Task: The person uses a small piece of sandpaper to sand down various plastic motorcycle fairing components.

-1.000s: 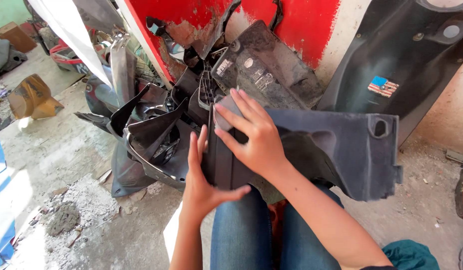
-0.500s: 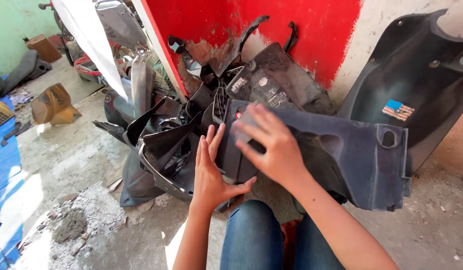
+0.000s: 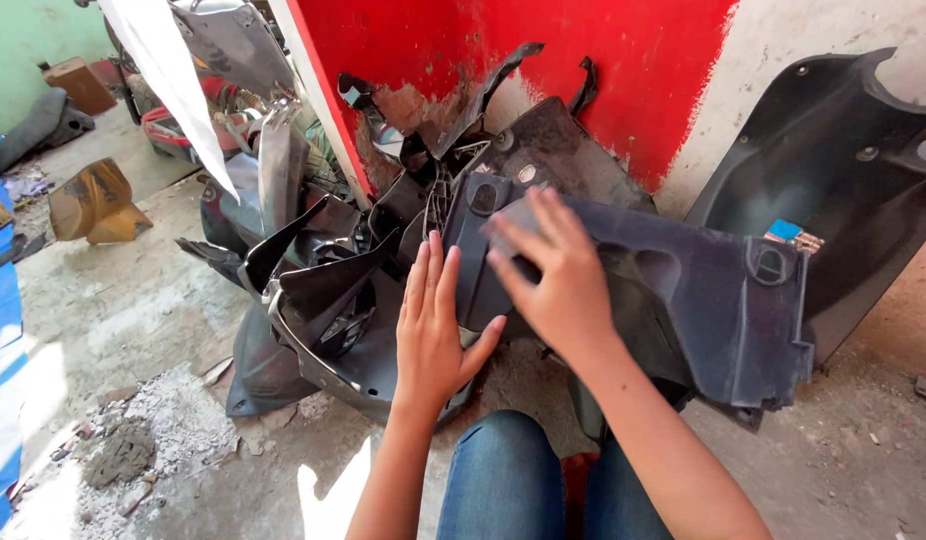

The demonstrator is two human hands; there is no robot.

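Looking down, head view: both hands on a dark grey plastic scooter panel (image 3: pixel 683 290) held above the knees, in front of the red and white wall (image 3: pixel 583 70). Right hand (image 3: pixel 553 275) lies flat on the panel's upper left face, fingers spread. Left hand (image 3: pixel 435 330) sits against the panel's left edge, fingers straight and together, thumb out under the edge.

Labels: small blue and red rectangular sticker (image 3: pixel 793 235) on the large black fairing (image 3: pixel 853 160) leaning on the wall at right, just above the panel's top right corner. Brown cardboard box (image 3: pixel 78 82) far left by the green wall. Pile of black fairing parts (image 3: pixel 323 290) left of the hands.

Versus 0.5 s ago: right hand has slid slightly up the panel, left hand barely moved, and the camera has shifted a little.
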